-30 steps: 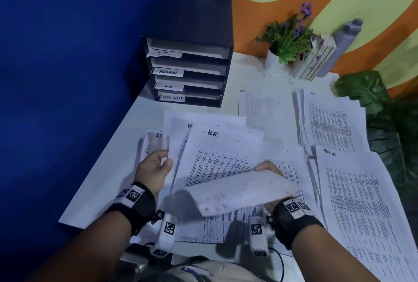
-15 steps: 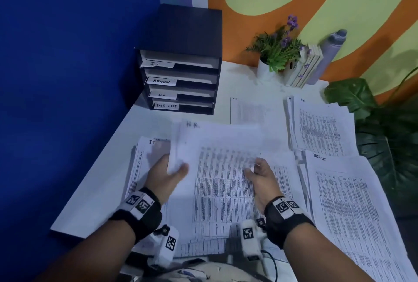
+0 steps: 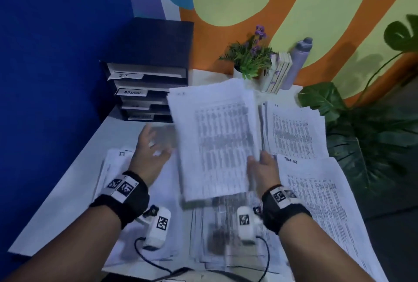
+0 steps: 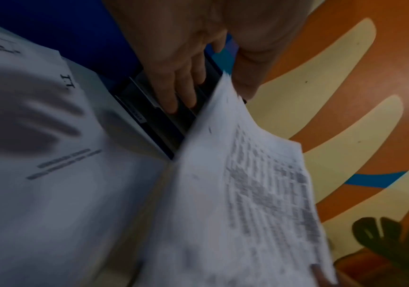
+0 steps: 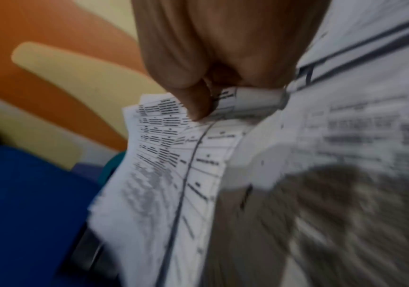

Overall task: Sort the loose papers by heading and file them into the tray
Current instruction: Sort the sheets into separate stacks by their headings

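While right hand (image 3: pixel 262 168) pinches the lifted sheaf (image 3: pixel 217 141) at its near edge, tray (image 3: pixel 147 91) lies ahead-left, nearer the empty, spread left hand (image 3: pixel 151 152).

Handwritten "IT" on top white slot label (image 3: pixel 126 75) of dark stacked paper tray (image 3: pixel 149 55), "IT" heading left white sheet (image 3: pixel 123 154), right printed pile (image 3: pixel 316 191) headed roughly "TASK LIST"; other labels blurred.
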Action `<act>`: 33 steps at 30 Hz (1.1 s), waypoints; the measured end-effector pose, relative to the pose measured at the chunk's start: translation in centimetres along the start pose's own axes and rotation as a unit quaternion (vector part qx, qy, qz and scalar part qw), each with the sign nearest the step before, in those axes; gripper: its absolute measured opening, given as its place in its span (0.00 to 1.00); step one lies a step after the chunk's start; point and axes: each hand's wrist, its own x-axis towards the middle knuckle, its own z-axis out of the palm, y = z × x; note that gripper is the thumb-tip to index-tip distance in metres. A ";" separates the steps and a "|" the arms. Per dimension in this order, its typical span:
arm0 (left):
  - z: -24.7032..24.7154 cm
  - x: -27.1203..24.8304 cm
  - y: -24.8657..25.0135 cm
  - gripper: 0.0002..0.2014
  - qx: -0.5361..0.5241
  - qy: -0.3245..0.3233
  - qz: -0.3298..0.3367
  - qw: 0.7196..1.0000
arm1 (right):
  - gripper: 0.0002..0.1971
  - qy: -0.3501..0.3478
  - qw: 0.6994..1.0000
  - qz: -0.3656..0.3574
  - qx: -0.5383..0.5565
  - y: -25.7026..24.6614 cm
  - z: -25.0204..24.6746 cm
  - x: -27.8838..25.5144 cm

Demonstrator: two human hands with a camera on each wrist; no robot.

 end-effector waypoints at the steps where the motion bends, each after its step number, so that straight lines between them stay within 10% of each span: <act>1: 0.2 -0.1 -0.9 0.37 0.041 -0.007 -0.015 0.999 | 0.17 0.025 1.000 0.007 0.005 -0.2 -1.7 1.5; 3: 0.3 -0.2 -2.7 0.35 0.128 -0.014 -0.061 0.990 | 0.03 0.087 0.996 -0.002 -0.013 -0.5 -5.4 4.6; 9: 1.3 -1.2 -5.4 0.32 0.262 -0.016 -0.098 0.960 | 0.04 0.208 0.969 -0.025 -0.130 -2.3 -14.7 11.7; 19: 0.7 -2.4 -7.7 0.35 0.399 0.027 -0.099 0.911 | 0.24 0.268 0.917 -0.006 -0.296 -2.7 -18.8 16.7; 27: -2.8 -3.6 -10.5 0.45 0.534 -0.015 -0.231 0.813 | 0.11 -0.009 0.982 -0.089 -0.168 -0.4 -5.8 10.4; 33: -5.9 -4.4 -11.7 0.44 0.541 -0.029 -0.217 0.812 | 0.07 -0.219 0.965 -0.032 -0.143 3.5 4.3 1.5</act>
